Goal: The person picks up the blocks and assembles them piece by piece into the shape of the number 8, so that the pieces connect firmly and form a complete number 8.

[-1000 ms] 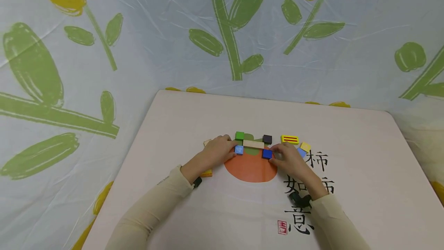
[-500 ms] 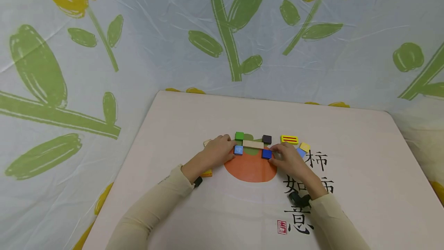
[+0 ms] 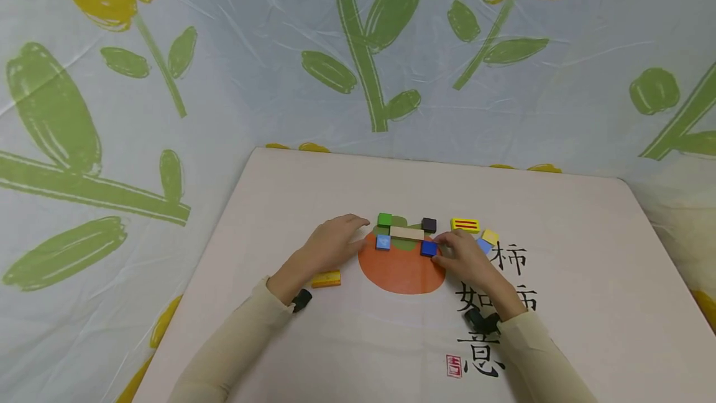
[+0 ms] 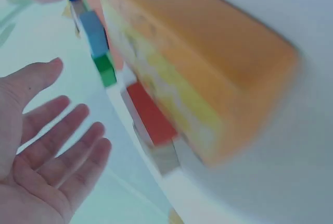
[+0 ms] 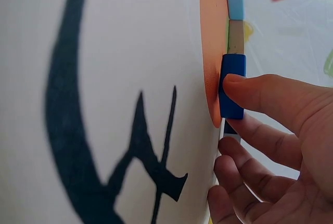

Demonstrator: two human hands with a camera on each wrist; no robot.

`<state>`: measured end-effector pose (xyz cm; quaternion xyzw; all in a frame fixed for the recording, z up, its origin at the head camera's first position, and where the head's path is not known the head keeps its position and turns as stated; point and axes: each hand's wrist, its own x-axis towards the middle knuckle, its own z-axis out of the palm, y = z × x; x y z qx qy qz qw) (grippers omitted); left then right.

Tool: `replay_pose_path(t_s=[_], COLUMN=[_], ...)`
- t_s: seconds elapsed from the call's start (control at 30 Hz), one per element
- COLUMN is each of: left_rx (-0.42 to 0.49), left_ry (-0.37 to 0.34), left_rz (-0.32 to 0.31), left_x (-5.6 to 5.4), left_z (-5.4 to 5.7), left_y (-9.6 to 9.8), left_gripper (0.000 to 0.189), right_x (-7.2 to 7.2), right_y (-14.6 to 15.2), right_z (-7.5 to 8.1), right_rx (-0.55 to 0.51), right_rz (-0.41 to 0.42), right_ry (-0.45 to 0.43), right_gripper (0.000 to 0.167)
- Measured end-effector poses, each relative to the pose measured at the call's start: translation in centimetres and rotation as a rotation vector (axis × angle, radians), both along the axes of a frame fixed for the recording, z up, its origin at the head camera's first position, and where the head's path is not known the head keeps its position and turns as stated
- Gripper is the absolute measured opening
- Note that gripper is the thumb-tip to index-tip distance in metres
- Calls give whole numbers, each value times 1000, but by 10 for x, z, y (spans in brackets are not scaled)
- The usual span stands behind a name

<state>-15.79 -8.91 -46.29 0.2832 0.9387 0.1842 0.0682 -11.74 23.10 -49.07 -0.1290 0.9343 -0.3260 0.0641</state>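
My right hand (image 3: 464, 257) pinches a dark blue block (image 3: 429, 249) between thumb and index finger, at the near right of a small block layout. A plain wooden bar (image 3: 406, 233) lies flat in the middle. Around its ends sit a light blue block (image 3: 383, 242), a green block (image 3: 385, 220) and a black block (image 3: 429, 225). To the left of the layout, my left hand (image 3: 330, 242) is held with fingers apart and touches none of these blocks. The left wrist view shows its palm (image 4: 36, 177) with nothing in it.
An orange-yellow block (image 3: 326, 279) lies near the left wrist. Beyond it, in the left wrist view, are a red block (image 4: 151, 112) and a wooden one (image 4: 165, 157). A striped yellow block (image 3: 465, 225), a plain yellow block (image 3: 490, 237) and a blue piece (image 3: 483, 245) lie right.
My left hand has let go of the light blue block and drawn back to the left, uncovering more of the orange-yellow block. The right hand stays at the dark blue block.
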Motion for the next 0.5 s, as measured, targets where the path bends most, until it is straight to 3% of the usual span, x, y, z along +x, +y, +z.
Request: replay_pose_path(t_s=[0.27,0.5], left_rx=[108,227], left_ry=[47,43], left_rz=[34,37], left_x=[11,18], left_z=[5,-3], left_y=[-36,-61], left_gripper=[36,30], right_x=[0,2], right_y=[-1,-1], right_z=[0,-1], right_rx=[15,16], right_rz=[-3,-6], right_ry=[-2,0], right_gripper=[26,26])
